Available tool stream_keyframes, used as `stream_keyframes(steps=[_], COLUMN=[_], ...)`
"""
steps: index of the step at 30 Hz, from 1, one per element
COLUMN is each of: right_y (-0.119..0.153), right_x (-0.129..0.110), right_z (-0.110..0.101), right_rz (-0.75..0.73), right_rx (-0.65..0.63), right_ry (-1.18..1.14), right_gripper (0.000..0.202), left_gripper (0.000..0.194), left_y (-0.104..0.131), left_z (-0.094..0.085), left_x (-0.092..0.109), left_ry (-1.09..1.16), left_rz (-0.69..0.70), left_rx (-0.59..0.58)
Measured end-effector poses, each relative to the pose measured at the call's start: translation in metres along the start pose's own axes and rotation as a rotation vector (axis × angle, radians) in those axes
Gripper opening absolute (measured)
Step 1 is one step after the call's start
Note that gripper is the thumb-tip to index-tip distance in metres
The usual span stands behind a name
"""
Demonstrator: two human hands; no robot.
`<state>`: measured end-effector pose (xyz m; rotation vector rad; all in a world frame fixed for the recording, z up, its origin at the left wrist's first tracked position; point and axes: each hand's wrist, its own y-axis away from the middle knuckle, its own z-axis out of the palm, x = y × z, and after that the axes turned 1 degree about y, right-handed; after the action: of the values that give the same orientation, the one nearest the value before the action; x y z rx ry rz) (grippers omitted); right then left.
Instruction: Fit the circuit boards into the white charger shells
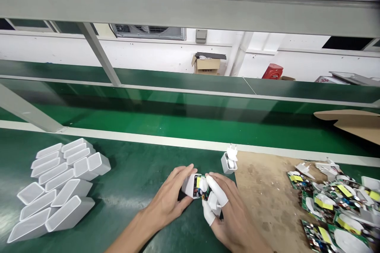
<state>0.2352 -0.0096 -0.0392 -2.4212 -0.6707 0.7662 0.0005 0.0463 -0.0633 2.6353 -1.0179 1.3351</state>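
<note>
In the head view my left hand [175, 189] grips a white plastic charger housing [187, 186], tilted with its mouth toward the right. A circuit board [203, 185] with a yellow label and a white patch sits partly inside that mouth. My right hand [221, 205], with white finger cots on thumb and forefinger, pinches the board's outer end, where a white plug piece [213, 202] shows. Just beyond the hands stands another white housing [228, 166], with a two-pin plug piece [232, 151] sticking out of its top.
Several empty white housings [56, 172] stand grouped on the green table [124, 174] at left. On the right, a brown cardboard sheet [261, 189] bears a pile of circuit boards [332, 201]. A white ledge [142, 138] and a metal post [32, 110] border the table's far side.
</note>
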Motion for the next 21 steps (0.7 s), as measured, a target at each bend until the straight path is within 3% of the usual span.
stream_keyframes(steps=[13, 21], right_y=[0.0074, 0.0026], right_x=[0.0031, 0.0032], right_z=[0.0064, -0.0014], right_rz=[0.002, 0.125], right_rx=[-0.068, -0.005], right_ry=[0.012, -0.206], right_gripper=[0.076, 0.047], left_gripper=[0.086, 0.091], left_y=[-0.002, 0.0031], left_z=[0.0023, 0.0033], left_x=[0.0017, 0.0024], left_ry=[-0.063, 0.068], left_rz=[0.04, -0.001], left_rx=[0.015, -0.066])
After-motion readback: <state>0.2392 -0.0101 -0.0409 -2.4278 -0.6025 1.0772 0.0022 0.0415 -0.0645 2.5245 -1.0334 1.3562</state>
